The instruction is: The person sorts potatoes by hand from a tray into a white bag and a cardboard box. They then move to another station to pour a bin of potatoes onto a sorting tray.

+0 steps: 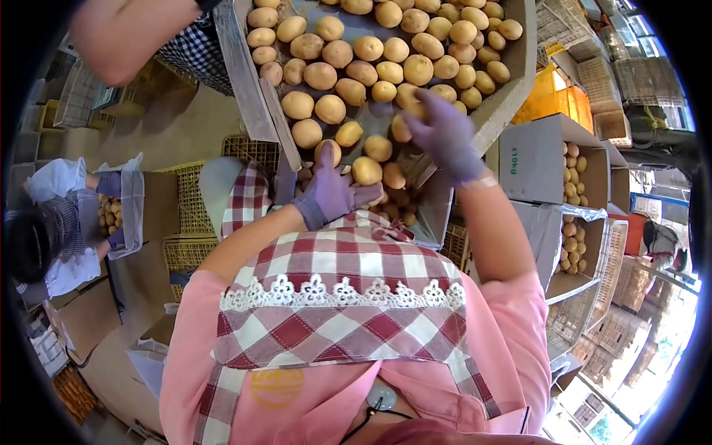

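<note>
Round, light-brown potatoes (368,48) cover a wide chute with raised wooden sides (282,122). My left hand (330,189), in a purple glove, lies at the narrow lower end with its fingers spread. One of its fingers rests against a potato (328,153), and another potato (366,170) is just beside it. Farther right, my right hand (447,137), also gloved, reaches in from the side wall with fingers apart. Its fingertips touch a potato (409,99), slightly blurred. Below the chute's mouth, more potatoes (400,200) lie in a box, partly hidden by my left hand and apron.
On the right stand cardboard boxes (530,163) holding potatoes. Yellow plastic crates (189,196) are stacked on the left. A co-worker (59,193) handles a lined box of potatoes at far left; another person's arm (133,33) is beside the chute's upper left.
</note>
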Motion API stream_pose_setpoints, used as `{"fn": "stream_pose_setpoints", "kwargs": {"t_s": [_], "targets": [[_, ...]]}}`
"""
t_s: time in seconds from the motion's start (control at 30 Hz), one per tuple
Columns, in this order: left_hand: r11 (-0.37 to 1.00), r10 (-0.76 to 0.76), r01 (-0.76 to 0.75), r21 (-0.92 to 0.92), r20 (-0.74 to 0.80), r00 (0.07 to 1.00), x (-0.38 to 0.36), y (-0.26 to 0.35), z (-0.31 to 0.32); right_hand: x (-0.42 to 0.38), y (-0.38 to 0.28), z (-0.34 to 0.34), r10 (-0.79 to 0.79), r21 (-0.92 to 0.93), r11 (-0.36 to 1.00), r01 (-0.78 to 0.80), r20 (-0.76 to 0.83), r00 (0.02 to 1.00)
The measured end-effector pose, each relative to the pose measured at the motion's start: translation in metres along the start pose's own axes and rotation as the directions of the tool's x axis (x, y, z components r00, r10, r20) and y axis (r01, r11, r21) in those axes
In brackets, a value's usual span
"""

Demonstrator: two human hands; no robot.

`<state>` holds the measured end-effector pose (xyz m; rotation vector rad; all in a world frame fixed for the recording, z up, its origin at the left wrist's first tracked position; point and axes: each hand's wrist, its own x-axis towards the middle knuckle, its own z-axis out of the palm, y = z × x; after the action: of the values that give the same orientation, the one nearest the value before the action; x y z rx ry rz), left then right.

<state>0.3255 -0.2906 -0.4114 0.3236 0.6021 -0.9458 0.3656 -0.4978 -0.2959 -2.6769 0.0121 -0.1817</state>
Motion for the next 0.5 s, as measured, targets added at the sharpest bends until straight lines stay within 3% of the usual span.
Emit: {"fn": "stream_pose_setpoints", "kwargs": {"t_s": [0.03, 0.07, 0.1, 0.13, 0.17, 0.2, 0.23, 0.3, 0.37, 0.43, 0.47, 0.5], "targets": [[0.983, -0.124, 0.120, -0.142, -0.021, 0.992, 0.000, 0.005, 0.006, -0.019, 0.036, -0.012, -0.023, 0.123, 0.991, 0.045, -0.180, 0.983], [0.972, -0.136, 0.127, -0.196, -0.029, 0.990, 0.008, 0.005, 0.003, -0.042, 0.034, -0.060, 0.164, 0.207, 0.970, -0.125, -0.183, 0.969], [0.989, -0.084, 0.083, -0.125, -0.004, 0.996, 0.011, 0.003, 0.002, -0.068, 0.081, -0.088, 0.171, 0.196, 0.974, -0.117, -0.287, 0.943], [0.998, -0.033, 0.034, -0.057, 0.025, 0.999, 0.013, 0.000, 0.001, -0.103, 0.104, -0.135, 0.368, 0.100, 0.930, -0.354, -0.267, 0.891], [1.000, 0.018, -0.018, 0.006, 0.058, 0.998, 0.013, -0.003, 0.002, -0.140, 0.118, -0.175, 0.396, -0.191, 0.868, -0.459, -0.291, 0.871], [1.000, 0.018, -0.017, -0.019, 0.052, 0.998, 0.009, -0.004, 0.008, -0.189, 0.157, -0.212, 0.454, -0.452, 0.749, -0.485, -0.184, 0.872], [0.999, -0.005, 0.007, -0.036, 0.057, 0.998, 0.011, -0.003, 0.008, -0.220, 0.151, -0.240, 0.748, -0.812, 0.327, -0.484, -0.091, 0.658], [0.996, -0.060, 0.064, -0.060, 0.062, 0.996, 0.010, -0.002, 0.011, -0.246, 0.118, -0.256, 0.745, -0.716, 0.462, -0.523, -0.007, 0.667], [0.996, -0.054, 0.056, -0.069, 0.028, 0.998, 0.004, -0.005, 0.018, -0.217, 0.080, -0.228, 0.669, -0.535, 0.652, -0.536, 0.074, 0.740], [0.997, -0.056, 0.058, -0.041, 0.046, 0.997, -0.001, -0.003, 0.020, -0.162, 0.027, -0.181, 0.408, -0.154, 0.910, -0.385, 0.170, 0.897], [0.998, -0.058, 0.061, -0.027, 0.084, 0.995, 0.002, -0.002, 0.012, -0.134, 0.011, -0.156, 0.279, -0.082, 0.960, -0.267, 0.251, 0.927], [0.999, -0.043, 0.043, 0.014, 0.061, 0.997, 0.000, 0.000, 0.008, -0.105, -0.004, -0.129, -0.006, -0.032, 0.999, 0.015, 0.257, 0.966]]}}
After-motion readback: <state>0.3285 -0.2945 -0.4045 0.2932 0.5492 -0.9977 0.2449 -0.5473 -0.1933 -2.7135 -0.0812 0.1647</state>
